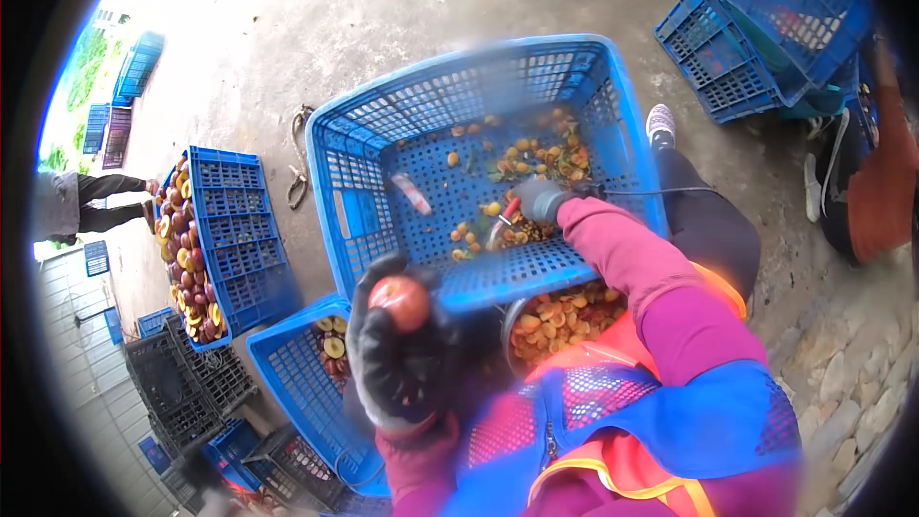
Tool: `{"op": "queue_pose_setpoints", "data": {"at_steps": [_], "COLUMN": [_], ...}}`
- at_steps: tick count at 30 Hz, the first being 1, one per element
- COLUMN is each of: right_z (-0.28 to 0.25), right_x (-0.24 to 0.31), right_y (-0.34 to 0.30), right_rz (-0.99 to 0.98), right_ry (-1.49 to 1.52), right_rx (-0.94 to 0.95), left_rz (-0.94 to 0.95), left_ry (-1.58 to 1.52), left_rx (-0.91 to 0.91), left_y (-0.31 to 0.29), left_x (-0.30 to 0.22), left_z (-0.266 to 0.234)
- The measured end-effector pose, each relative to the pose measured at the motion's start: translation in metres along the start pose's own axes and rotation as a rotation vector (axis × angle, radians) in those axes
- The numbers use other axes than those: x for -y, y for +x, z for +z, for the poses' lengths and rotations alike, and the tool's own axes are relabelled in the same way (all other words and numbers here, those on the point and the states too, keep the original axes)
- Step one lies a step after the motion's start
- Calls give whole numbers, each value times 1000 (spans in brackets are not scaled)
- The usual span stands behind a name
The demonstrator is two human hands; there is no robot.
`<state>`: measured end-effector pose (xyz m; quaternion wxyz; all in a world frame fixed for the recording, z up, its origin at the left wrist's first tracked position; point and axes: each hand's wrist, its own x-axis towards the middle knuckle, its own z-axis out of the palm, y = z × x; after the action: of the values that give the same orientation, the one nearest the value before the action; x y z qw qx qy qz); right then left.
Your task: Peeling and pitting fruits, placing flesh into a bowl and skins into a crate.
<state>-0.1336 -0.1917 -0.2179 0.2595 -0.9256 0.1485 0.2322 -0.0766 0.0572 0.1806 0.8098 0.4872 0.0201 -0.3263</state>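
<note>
Fruit (400,303) sits clamped in the left hand (391,359); the right hand (539,201) grips a red tool (511,209) (its tip indistinct).

There are two gloved hands (394,356) (542,201), one held fruit (400,303), one red-handled tool (511,209).

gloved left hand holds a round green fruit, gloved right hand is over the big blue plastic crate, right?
The head view shows a round reddish fruit, not green, in the dark-gloved left hand; the gloved right hand is indeed over the big blue plastic crate.
</note>
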Motion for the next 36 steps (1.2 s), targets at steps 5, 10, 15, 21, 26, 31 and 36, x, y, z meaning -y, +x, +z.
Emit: {"op": "queue_pose_setpoints", "data": {"at_steps": [5,10,15,21,26,31,36], "right_z": [43,12,-56,-192,-204,-188,-246], "right_x": [-29,-25,-25,101,169,190,182], "right_y": [103,110,73,-58,-188,-291,-368], "right_rz": [-176,-82,-11,-33,-386,-492,-545], "right_ry": [-52,-97,-59,550,1136,1259,862], "right_rx": [-22,-17,47,-217,-240,-389,-726], "left_rz": [47,16,44,-43,15,48,76], "left_ry": [-115,-133,-174,-347,-403,-247,-147], "left_rx": [-42,-166,-83,66,263,278,328], "left_y": [119,157,155,118,47,-57,-93], "left_x": [34,67,48,37,37,43,61], "left_z": [-64,-100,-92,-107,-96,-65,-76]}}
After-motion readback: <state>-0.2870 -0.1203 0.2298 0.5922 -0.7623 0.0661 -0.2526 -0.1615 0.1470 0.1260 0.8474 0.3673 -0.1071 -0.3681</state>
